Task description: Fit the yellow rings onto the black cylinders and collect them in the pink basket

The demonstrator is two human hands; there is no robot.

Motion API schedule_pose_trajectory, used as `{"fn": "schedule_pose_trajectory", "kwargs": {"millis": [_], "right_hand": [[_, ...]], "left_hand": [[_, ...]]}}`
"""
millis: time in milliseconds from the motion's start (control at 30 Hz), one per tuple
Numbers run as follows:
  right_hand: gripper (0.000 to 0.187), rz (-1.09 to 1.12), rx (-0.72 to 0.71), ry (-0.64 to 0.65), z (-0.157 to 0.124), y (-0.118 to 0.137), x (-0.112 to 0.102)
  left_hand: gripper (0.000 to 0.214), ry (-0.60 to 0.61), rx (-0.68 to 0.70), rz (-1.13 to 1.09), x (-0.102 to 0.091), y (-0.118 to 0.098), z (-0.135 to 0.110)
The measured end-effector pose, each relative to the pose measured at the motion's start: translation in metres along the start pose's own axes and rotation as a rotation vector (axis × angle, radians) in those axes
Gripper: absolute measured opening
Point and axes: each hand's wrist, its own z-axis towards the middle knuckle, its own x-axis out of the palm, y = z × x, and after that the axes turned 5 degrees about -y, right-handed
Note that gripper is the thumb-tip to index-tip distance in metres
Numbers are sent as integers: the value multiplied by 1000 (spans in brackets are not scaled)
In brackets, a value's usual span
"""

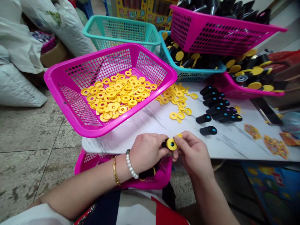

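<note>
My left hand (147, 151) is closed around a small black cylinder whose front end carries a yellow ring (172, 144) with a blue centre. My right hand (191, 152) pinches that yellow ring from the right, and a second yellow ring (179, 135) shows at its fingertips. Both hands meet at the near edge of the white marble table (145, 125). A pink basket (70, 100) full of yellow rings (117, 95) stands just beyond my left hand. Loose yellow rings (178, 100) and several black cylinders (217, 107) lie beyond my right hand.
A teal basket (112, 29) stands behind the pink one. A blue basket (187, 73) and two pink baskets (211, 34) (234, 90) at the back right hold black and yellow parts. Another pink basket (93, 161) sits below the table by my lap. White sacks (16, 78) lie on the floor at left.
</note>
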Motion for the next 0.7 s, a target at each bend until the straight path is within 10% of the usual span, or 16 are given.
{"fn": "schedule_pose_trajectory", "kwargs": {"millis": [700], "right_hand": [[26,-153,-107,-34,0,-2,7]], "left_hand": [[32,231,-321,-616,-8,5,7]]}}
